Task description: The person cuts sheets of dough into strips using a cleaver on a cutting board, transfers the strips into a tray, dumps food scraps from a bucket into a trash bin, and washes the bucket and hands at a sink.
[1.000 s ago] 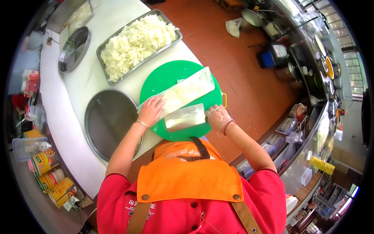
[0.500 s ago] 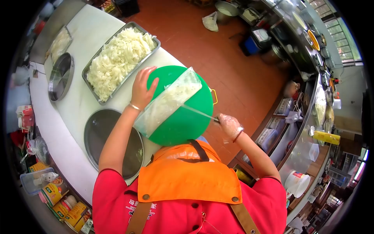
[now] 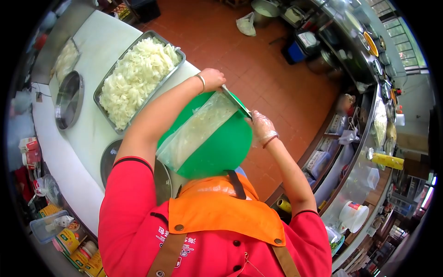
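A red-tiled floor (image 3: 221, 46) spreads beyond the white tabletop (image 3: 90, 152), which carries most of the things near the person. The rectangular metal tray (image 3: 182, 60) lies on it, heaped with pale strips (image 3: 138, 78) that rise above its rim. Just beside the tray, at the tabletop's edge, lies the round green board (image 3: 221, 143). Next to the board is a round metal pan (image 3: 162, 182), partly hidden under the left arm and sleeve, and a smaller deep pan (image 3: 69, 99) leans on the far side of the tray, well apart from the board. A flat pale slab in clear wrap (image 3: 198, 129) lies slantwise across the green board, its near end reaching the board's rim. At its far end the knife (image 3: 237, 100) stretches between the two hands, over the edge of the board. The right hand (image 3: 259, 123), in a clear glove, is closed around the knife's handle. The left hand (image 3: 213, 79) has its fingers curled at the other end, by the blade's tip; whether they grip it, I cannot tell
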`<action>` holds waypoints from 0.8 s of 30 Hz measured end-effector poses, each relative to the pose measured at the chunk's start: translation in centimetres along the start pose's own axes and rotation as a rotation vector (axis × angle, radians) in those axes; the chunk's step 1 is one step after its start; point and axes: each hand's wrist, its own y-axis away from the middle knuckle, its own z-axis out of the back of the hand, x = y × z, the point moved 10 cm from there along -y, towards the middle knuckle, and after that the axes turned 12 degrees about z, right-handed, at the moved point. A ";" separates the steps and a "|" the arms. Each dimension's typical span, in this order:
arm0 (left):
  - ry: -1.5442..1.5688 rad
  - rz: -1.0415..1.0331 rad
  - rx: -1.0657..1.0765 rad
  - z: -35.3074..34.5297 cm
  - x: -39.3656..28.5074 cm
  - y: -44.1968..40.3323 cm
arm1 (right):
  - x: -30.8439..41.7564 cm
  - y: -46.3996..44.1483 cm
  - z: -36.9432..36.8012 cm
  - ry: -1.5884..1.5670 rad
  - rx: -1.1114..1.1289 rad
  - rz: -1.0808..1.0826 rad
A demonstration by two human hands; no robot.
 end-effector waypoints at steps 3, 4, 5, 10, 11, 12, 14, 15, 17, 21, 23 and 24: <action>0.052 -0.042 -0.057 -0.8 0.4 -0.2 | 0.1 1.1 0.1 -0.023 0.006 0.065; 0.053 -0.039 -0.050 -0.8 0.4 -0.2 | 0.8 1.8 1.1 -0.019 0.014 0.065; 0.052 -0.035 -0.045 -0.8 0.5 -0.2 | 1.2 2.1 1.7 -0.015 0.022 0.067; 0.073 -0.016 -0.097 -0.7 1.6 0.0 | -0.1 1.3 -0.9 -0.033 0.088 -0.141; 0.052 -0.010 -0.096 -0.4 1.6 0.3 | -0.4 1.0 -1.3 -0.030 0.085 -0.135; 0.055 -0.012 -0.091 -0.6 1.5 0.4 | -0.4 0.7 -1.2 -0.026 0.076 -0.127; 0.051 -0.020 -0.090 -0.8 1.0 0.3 | -0.9 1.2 -1.2 0.019 0.071 -0.088; 0.115 -0.030 -0.070 -0.9 0.5 0.5 | -1.1 1.6 -1.2 0.043 0.072 -0.069; 0.087 -0.062 -0.039 -1.3 -1.4 1.3 | -0.7 3.6 -0.6 0.014 0.107 -0.072; 0.110 -0.090 -0.044 -0.1 -2.2 1.2 | -0.6 4.7 0.0 0.025 0.071 -0.080; 0.108 -0.087 -0.068 1.1 -1.6 0.9 | -0.5 4.5 0.9 0.008 0.027 -0.124; 0.096 -0.081 -0.071 2.3 -1.3 1.0 | -0.2 4.4 1.4 -0.005 0.008 -0.145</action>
